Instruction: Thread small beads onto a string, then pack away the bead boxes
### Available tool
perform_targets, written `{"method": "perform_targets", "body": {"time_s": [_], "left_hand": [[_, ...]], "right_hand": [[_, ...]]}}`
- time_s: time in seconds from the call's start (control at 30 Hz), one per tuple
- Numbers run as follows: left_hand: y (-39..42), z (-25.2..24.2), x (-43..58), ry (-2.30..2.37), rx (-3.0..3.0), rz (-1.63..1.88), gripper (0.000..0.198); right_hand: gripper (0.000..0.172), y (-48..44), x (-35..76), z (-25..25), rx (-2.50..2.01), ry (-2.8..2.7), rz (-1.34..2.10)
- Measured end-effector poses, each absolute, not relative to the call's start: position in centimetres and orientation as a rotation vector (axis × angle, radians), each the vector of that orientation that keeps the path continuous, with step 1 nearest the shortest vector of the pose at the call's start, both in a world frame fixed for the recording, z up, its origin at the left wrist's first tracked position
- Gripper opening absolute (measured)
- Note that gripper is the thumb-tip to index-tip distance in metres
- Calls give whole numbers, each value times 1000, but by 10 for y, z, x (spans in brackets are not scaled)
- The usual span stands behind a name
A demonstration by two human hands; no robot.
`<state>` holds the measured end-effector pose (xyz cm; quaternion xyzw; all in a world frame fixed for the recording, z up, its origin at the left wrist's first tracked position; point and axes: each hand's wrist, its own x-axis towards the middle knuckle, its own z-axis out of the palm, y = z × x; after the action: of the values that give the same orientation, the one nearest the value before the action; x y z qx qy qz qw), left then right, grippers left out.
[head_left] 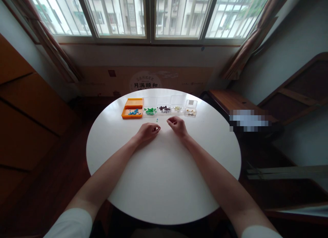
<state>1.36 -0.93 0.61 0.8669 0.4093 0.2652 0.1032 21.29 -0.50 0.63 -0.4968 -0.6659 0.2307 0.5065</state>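
Note:
My left hand (148,131) rests over the white table with thumb and forefinger pinched together. Across a small gap, my right hand (177,125) is also closed in a pinch, its fingertips turned toward the left. Whatever either pinch holds is too small to make out. Just beyond the gap lie tiny green pieces (157,120). Behind the hands is a row of opened boxes: an orange box (132,117) with blue pieces (134,111), then clear boxes with green pieces (150,110), dark brown pieces (164,108), pale yellow pieces (177,108) and orange-yellow pieces (190,110).
The round white table (164,190) has its far edge just behind the boxes. A large printed cardboard panel (189,75) stands under the window. To the right is a wooden chair or bench (220,97) with a blurred pale patch; an orange-brown cabinet (23,128) is at left.

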Motion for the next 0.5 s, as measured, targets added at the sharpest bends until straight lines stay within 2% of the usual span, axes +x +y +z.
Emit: {"method": "perform_targets", "body": {"time_s": [0.2,0.4,0.5], "left_hand": [[-11,10,14,1219,2572,732,24],[-11,10,13,1213,2568,738,25],[-11,9,12,1211,2576,737,24]], "right_hand": [[27,11,227,16,-1221,-1145,692],[24,25,243,25,-1248,-897,745],[21,34,260,27,-1303,-882,658]]}}
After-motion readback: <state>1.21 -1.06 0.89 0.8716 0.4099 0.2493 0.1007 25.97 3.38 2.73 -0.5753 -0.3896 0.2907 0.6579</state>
